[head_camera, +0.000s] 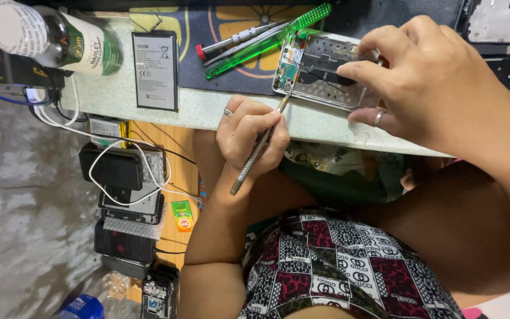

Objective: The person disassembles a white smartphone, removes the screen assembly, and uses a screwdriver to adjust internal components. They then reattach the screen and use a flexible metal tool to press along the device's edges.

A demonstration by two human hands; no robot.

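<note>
The opened phone (326,71) lies at the near edge of the counter (208,109), its back cover off and the metal frame and circuit board bare. The left hand (255,139) pinches a thin metal tool (259,150) like a pen, its tip touching the board end of the phone. The right hand (438,88) presses the phone down, its grip closed on the frame. I judge this a prying step; the next move needs gentle, steady force.

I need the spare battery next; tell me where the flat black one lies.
In the head view, the flat black battery lies on the pale worktop, upper left, between the white-capped bottle and the green-handled tool.
</note>
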